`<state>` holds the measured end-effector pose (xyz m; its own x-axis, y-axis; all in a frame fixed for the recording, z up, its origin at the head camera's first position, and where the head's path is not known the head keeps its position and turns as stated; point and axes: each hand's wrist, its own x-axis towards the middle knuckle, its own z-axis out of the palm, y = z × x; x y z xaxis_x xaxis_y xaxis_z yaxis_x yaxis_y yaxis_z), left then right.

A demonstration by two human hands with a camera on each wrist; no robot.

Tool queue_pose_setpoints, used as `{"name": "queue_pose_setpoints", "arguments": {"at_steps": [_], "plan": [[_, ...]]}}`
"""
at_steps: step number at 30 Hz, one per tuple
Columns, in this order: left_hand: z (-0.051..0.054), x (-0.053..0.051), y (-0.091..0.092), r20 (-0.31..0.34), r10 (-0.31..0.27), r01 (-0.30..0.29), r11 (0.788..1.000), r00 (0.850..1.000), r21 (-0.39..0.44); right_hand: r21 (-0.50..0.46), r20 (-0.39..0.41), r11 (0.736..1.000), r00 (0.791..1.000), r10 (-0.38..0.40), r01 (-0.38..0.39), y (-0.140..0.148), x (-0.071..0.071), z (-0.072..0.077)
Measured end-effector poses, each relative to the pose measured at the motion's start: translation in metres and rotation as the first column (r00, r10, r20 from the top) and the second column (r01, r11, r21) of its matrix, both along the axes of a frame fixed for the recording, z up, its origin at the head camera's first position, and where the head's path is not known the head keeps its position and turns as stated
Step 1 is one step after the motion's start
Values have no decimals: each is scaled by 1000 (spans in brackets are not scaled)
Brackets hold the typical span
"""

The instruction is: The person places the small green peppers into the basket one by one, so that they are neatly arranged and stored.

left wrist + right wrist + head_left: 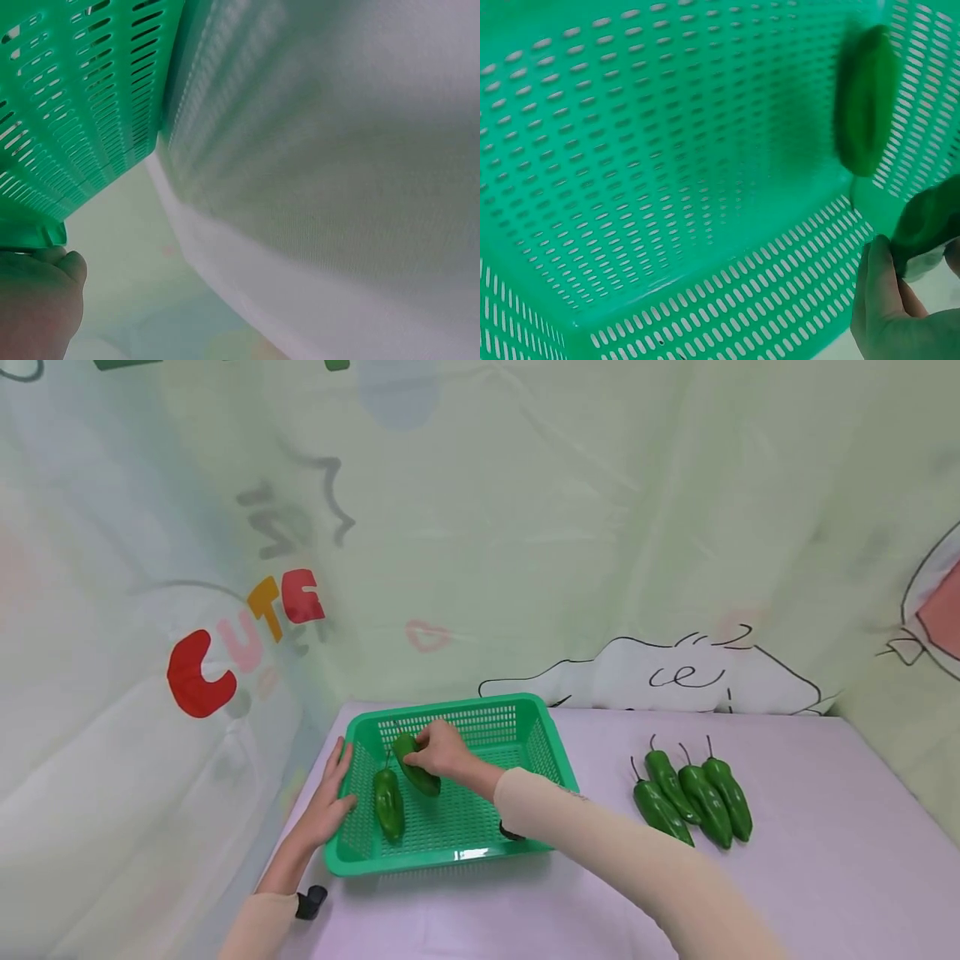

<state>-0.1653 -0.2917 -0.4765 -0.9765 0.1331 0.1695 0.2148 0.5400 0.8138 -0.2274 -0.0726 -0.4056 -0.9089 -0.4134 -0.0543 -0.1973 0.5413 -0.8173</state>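
In the head view my right hand (444,750) pinches a green chili pepper (422,779) between thumb and fingers, inside a green plastic basket (442,863). The right wrist view shows this pepper (928,217) in the fingers of the right hand (907,315), at the right edge. Another green chili pepper (388,806) lies on the basket floor by its left wall. With fingers extended, my left hand (324,806) touches the left rim of the basket. In the left wrist view, the left hand (37,304) is at the basket's edge, its fingertips partly hidden.
Several green chili peppers (702,802) lie side by side on the white tablecloth (810,827), right of the basket. Behind the table hangs a printed cloth (480,543), and it runs down the left side close to my left hand.
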Motion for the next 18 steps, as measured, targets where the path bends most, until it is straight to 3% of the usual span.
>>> {"name": "queue_pose_setpoints", "arguments": {"at_steps": [6,14,18], "plan": [[-3,-3,0,1,-3,3,1000,1000,-6,93,-9,995,999,46,-45,-8,-2,-6],[-4,-3,0,13,5,-5,1000,1000,-4,165,97,985,994,-58,42,-19,-8,-16],[-3,-1,0,1,4,-4,1000,1000,3,121,167,988,979,-117,97,-22,-8,-20]]}}
